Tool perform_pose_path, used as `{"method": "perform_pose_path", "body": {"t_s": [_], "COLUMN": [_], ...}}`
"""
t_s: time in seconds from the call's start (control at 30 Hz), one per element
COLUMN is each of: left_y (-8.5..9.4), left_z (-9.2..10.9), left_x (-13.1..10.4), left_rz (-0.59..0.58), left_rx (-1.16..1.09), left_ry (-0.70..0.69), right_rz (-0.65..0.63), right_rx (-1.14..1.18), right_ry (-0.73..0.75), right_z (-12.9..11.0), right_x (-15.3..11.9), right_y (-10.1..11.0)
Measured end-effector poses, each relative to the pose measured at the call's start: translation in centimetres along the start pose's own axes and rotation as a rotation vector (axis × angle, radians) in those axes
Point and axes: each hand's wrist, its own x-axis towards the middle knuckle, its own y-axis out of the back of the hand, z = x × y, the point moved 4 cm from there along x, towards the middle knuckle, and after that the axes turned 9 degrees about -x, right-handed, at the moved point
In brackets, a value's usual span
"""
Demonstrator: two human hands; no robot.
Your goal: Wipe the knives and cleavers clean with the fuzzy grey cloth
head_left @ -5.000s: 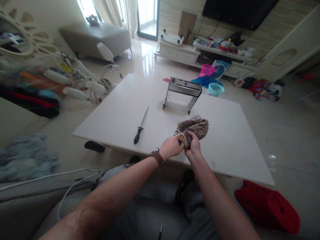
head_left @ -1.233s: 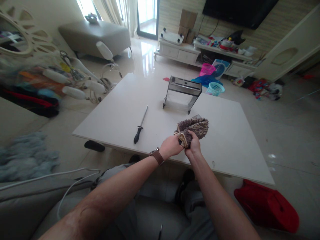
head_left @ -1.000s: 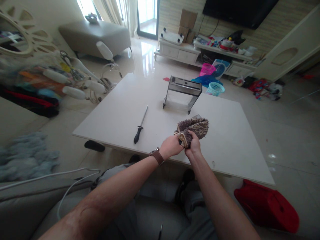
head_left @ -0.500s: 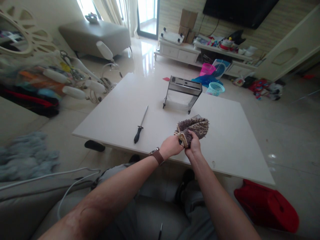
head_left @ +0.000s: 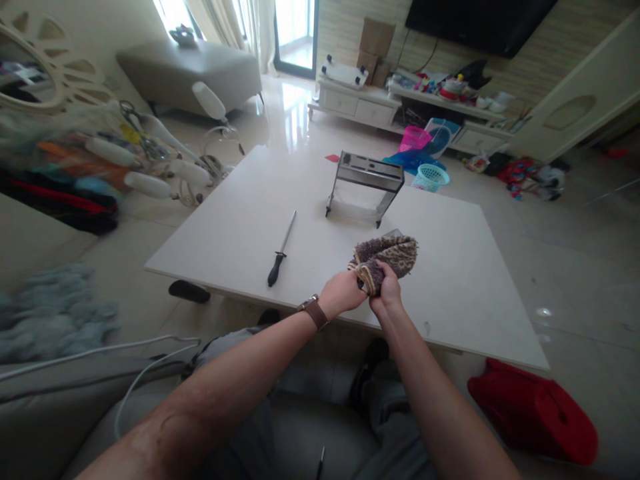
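A brown patterned cloth (head_left: pixel 387 257) is folded around what looks like a knife, over the front of the table (head_left: pixel 450 267). A flat grey corner of its blade (head_left: pixel 395 233) shows past the cloth; the rest is covered. My left hand (head_left: pixel 343 293), with a watch on the wrist, is closed around the black handle end (head_left: pixel 361 284). My right hand (head_left: pixel 389 288) grips the cloth from the right, thumb on top. To the left lies a sharpening steel (head_left: pixel 283 250) with a black handle. Behind the cloth stands a knife block (head_left: pixel 370 165) with a slotted metal top and clear sides.
Past the table's far edge are a light blue basket (head_left: pixel 431 177) and a pink basket (head_left: pixel 415 139). A red stool-like object (head_left: pixel 535 413) sits on the floor at right. A lamp with several white shades (head_left: pixel 190 172) is on the left.
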Motion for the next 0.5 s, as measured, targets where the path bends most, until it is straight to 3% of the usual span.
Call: {"method": "perform_pose_path", "body": {"t_s": [0.5], "left_y": [0.11], "left_z": [0.05], "left_x": [-0.01], "left_rz": [0.005], "left_rx": [-0.022], "left_ry": [-0.008], "right_rz": [-0.011], "right_rx": [-0.001], "right_ry": [-0.011], "right_z": [0.16], "right_x": [0.42], "right_y": [-0.04]}}
